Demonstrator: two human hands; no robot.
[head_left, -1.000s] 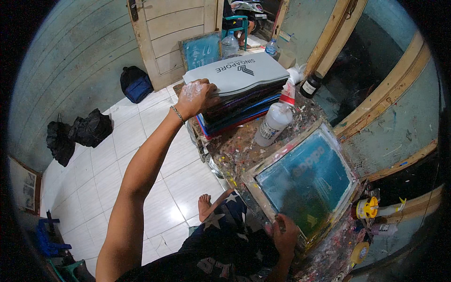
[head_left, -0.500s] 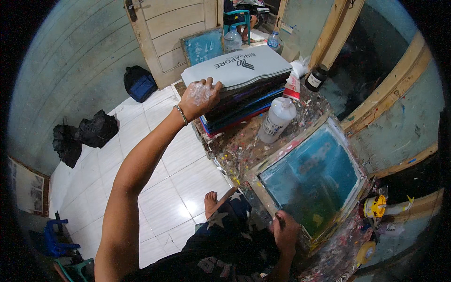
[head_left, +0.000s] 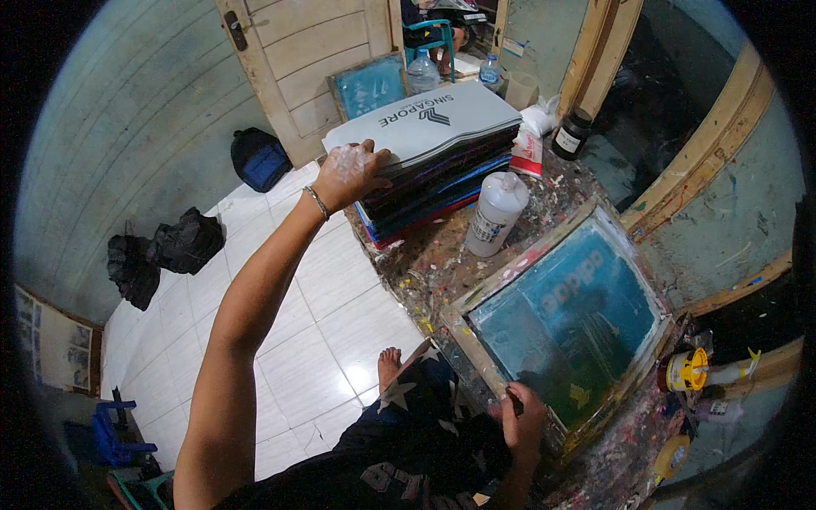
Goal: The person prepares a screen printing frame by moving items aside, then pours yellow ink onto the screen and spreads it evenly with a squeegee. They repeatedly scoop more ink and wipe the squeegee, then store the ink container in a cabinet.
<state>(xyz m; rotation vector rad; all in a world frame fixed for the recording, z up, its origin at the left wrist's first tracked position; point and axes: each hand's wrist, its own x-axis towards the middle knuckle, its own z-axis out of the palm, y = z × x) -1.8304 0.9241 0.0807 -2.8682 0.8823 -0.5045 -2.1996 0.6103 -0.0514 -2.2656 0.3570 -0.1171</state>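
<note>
My left hand [head_left: 349,173], with whitish smears on its back, is closed over the near left corner of a light grey printed sheet [head_left: 476,110]. That sheet tops a thick stack of dark, blue and red sheets [head_left: 442,194] on the table. Farther right and nearer me, a wooden-framed printing screen [head_left: 586,293] with teal mesh lies on the same table. My right hand [head_left: 524,418] is closed at the screen's near left frame edge, thumb and fingers by a small dark part I cannot make out. A translucent white bottle [head_left: 498,217] stands between stack and screen.
The table [head_left: 421,276] is crusted with paint. Behind the stack are a second screen [head_left: 371,87], water bottles [head_left: 422,72] and a dark jar [head_left: 572,134]. A yellow tub [head_left: 687,371] and tape roll [head_left: 671,456] sit right. Black bags [head_left: 189,241] lie on the floor.
The view has shifted slightly. My left hand has slid a little left at the sheet's corner. My right hand stays by the screen frame, whose mesh now looks sharper.
</note>
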